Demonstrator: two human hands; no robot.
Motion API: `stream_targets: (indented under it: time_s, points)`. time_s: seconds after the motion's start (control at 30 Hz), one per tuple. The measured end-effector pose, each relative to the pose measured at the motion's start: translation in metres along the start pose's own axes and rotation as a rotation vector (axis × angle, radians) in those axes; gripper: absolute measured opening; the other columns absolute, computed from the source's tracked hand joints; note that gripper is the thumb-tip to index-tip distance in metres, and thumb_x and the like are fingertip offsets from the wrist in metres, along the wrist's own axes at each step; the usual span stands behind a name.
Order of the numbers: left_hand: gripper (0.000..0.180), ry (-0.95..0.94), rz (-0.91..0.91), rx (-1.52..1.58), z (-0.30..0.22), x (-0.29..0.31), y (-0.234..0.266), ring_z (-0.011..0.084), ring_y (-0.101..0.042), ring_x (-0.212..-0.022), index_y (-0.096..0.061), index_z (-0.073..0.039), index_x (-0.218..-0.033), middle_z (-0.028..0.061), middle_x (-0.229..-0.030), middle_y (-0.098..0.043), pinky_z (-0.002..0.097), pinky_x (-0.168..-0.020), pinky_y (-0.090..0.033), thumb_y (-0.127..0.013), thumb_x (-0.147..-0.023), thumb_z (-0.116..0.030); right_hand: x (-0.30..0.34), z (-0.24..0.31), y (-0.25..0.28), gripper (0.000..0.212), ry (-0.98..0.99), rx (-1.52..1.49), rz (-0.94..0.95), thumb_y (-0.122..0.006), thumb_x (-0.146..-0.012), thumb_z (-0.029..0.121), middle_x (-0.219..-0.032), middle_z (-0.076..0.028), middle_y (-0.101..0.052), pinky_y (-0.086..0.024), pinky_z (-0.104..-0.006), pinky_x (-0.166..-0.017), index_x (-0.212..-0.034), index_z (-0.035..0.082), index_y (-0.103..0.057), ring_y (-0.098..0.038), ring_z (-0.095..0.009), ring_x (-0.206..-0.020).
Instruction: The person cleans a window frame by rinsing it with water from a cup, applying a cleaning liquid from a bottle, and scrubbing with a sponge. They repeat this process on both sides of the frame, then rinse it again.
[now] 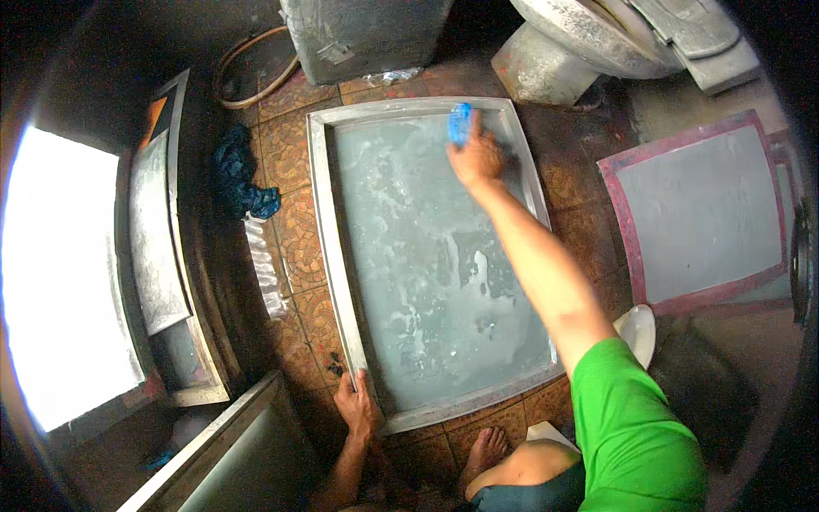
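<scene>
A large screen-printing frame (327, 247) lies flat on the tiled floor in front of me. Its grey-green mesh (401, 222) is wet, with whitish suds and puddles. My right hand (478, 158) reaches to the far right part of the mesh, its fingers closed on a blue oval scrub brush (461, 125) pressed to the surface. Down at the near left corner, my left hand (358, 408) grips the frame's side bar, thumb on top. The brush's underside is hidden.
Another screen with a pink-red border (636, 247) leans at the right, below a toilet (554, 64). More frames (213, 439) stand at the left by a bright window-like panel (68, 282). A dark blue plastic bag (243, 175), a hose (223, 77) and a grey bin (367, 38) lie beyond.
</scene>
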State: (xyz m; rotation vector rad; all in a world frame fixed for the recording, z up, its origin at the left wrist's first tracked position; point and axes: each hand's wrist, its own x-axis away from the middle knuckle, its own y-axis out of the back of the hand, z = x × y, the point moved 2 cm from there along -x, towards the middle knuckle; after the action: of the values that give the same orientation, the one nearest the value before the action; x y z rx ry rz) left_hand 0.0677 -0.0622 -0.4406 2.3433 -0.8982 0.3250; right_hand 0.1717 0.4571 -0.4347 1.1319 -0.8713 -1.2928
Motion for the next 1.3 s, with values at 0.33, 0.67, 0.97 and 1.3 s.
stream_targets:
  time_s: [0.33,0.67,0.97,1.3]
  points:
    - [0.045,-0.054,-0.052,-0.052,0.019,-0.007,0.007,0.0145,-0.044,-0.067,-0.060,0.002,-0.086,0.0043,-0.069,-0.051,0.0366,-0.061,-0.039,-0.060,-0.109,-0.037,0.299,0.034,0.060,0.092,0.735,-0.217,0.383,-0.074,-0.092,0.039,-0.124,-0.026,-0.058,-0.060,-0.0545,-0.078,-0.169,0.030,-0.024,-0.065,-0.045,-0.104]
    - [0.050,-0.084,-0.078,-0.100,-0.002,-0.007,0.000,0.0195,-0.051,-0.062,-0.066,0.002,-0.087,0.0111,-0.066,-0.058,0.0417,-0.061,-0.044,-0.063,-0.106,-0.044,0.247,-0.062,0.082,0.098,0.121,-0.134,0.123,-0.078,-0.091,0.035,-0.121,-0.030,-0.058,-0.058,-0.0553,-0.079,-0.169,0.022,-0.020,-0.065,-0.048,-0.101]
    - [0.056,-0.088,-0.089,-0.109,0.001,-0.011,0.001,0.0253,-0.055,-0.063,-0.067,0.002,-0.086,0.0183,-0.067,-0.059,0.0469,-0.063,-0.045,-0.061,-0.105,-0.050,0.372,-0.136,0.116,0.095,0.348,0.005,0.231,-0.077,-0.090,0.040,-0.123,-0.028,-0.057,-0.057,-0.0582,-0.080,-0.168,0.026,-0.025,-0.065,-0.047,-0.100]
    - [0.056,-0.115,-0.053,-0.151,0.009,-0.009,0.004,0.0277,-0.053,-0.064,-0.063,0.002,-0.086,0.0182,-0.067,-0.057,0.0461,-0.065,-0.044,-0.052,-0.110,-0.047,0.386,0.008,0.067,0.095,0.759,-0.134,0.281,-0.079,-0.088,0.040,-0.129,-0.024,-0.060,-0.058,-0.0534,-0.077,-0.167,0.034,-0.027,-0.066,-0.043,-0.102]
